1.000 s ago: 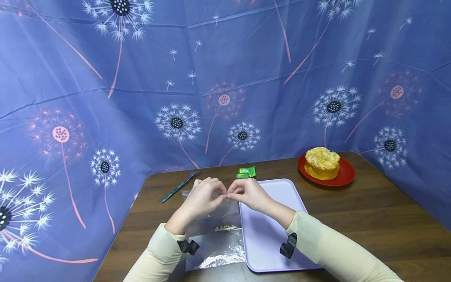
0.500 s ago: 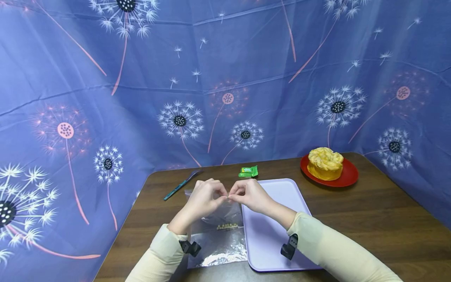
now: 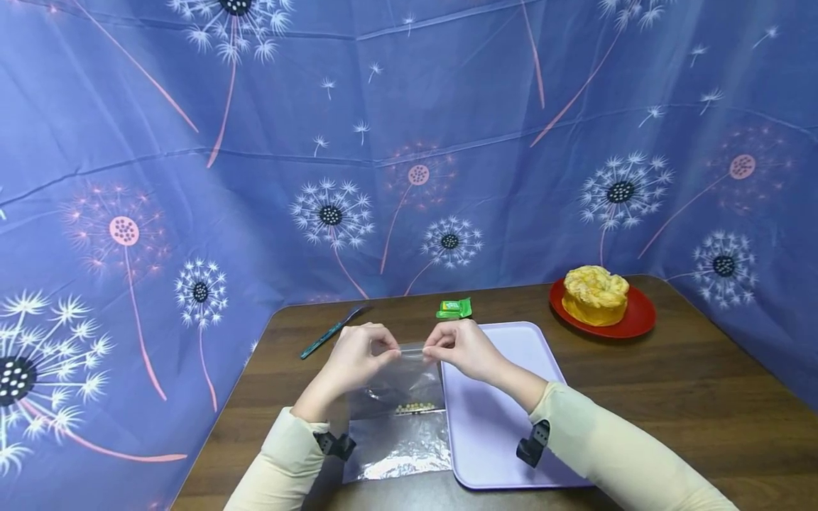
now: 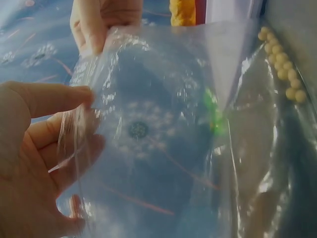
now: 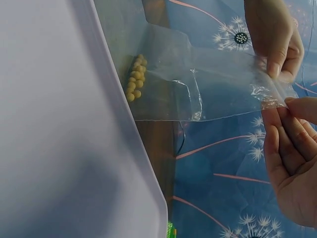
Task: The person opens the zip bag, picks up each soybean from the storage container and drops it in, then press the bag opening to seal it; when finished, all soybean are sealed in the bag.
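Note:
A clear plastic zip bag [image 3: 409,380] is held up by its top edge between my two hands. Small round yellowish beans [image 3: 415,408] lie in a row at its bottom. My left hand [image 3: 361,358] pinches the left end of the edge with thumb and fingers; my right hand [image 3: 463,348] pinches the right end. In the left wrist view the clear film [image 4: 148,99] stretches away from my left hand [image 4: 44,129], with the beans [image 4: 285,64] at the far end. The right wrist view shows the beans [image 5: 136,79] beside the tray's edge and my right hand [image 5: 297,144] at the edge.
A shiny clear plastic sheet [image 3: 399,447] lies flat in front of the beans. Right of it is a lilac tray [image 3: 498,440]. Behind are a green packet [image 3: 454,308] and a teal-handled fork-like utensil [image 3: 329,333]. A yellow cake [image 3: 594,294] sits on a red plate [image 3: 645,319].
My hands, close together at the bag's top before, have moved apart along its edge, left hand leftward and right hand rightward. The head view has shifted slightly.

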Demonstrator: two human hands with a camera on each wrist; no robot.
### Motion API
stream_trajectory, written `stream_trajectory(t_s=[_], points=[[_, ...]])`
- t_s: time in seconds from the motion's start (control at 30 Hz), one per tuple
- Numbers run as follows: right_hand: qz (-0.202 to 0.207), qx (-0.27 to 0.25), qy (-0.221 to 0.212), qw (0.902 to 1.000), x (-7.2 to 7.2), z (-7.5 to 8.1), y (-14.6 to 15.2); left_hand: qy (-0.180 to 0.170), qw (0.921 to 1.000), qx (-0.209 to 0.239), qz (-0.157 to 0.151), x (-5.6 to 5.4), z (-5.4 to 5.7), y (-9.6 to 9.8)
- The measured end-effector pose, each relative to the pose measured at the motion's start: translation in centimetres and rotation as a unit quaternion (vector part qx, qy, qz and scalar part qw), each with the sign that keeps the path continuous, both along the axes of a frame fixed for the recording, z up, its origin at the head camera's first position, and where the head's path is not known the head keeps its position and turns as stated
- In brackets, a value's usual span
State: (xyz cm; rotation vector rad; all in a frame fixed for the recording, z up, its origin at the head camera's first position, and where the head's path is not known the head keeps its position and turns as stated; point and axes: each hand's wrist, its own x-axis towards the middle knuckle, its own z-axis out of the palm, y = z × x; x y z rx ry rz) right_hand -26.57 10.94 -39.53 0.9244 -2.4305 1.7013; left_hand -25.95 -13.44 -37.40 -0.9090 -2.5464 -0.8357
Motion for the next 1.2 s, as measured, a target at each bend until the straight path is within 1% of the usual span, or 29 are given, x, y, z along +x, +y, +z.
stream_trajectory(t_s=[0.2, 0.43, 0.53, 0.63, 0.73, 0.87, 1.0, 1.2], points=[[-0.011, 0.011, 0.005, 0.9999, 0.0, 0.2, 0.3, -0.023, 0.9995, 0.002, 0.02, 0.0, 0.0, -1.5], [-0.014, 0.017, -0.004, 0.9998, -0.3, 0.1, 0.6, -0.048, 0.998, 0.009, 0.041, 0.2, -0.1, -3.6], [-0.016, 0.018, -0.001, 0.9997, -0.5, 0.1, 0.8, -0.056, 0.9971, 0.023, 0.046, 0.2, -0.3, -4.4], [-0.016, 0.017, 0.003, 0.9997, -0.7, 0.1, 0.9, -0.075, 0.9947, 0.049, 0.05, 0.1, -0.5, -5.3], [-0.019, 0.02, 0.003, 0.9996, -0.8, 0.0, 1.0, -0.098, 0.9907, 0.075, 0.057, 0.1, -0.8, -6.0], [-0.023, 0.026, 0.007, 0.9994, -0.9, -0.1, 1.1, -0.121, 0.9851, 0.097, 0.074, 0.1, -1.1, -7.0], [-0.024, 0.025, 0.008, 0.9994, -1.0, -0.1, 1.1, -0.143, 0.9791, 0.119, 0.081, 0.1, -1.5, -7.9], [-0.025, 0.018, -0.002, 0.9995, -1.2, -0.2, 0.9, -0.165, 0.9692, 0.154, 0.098, -0.2, -2.1, -8.9]])
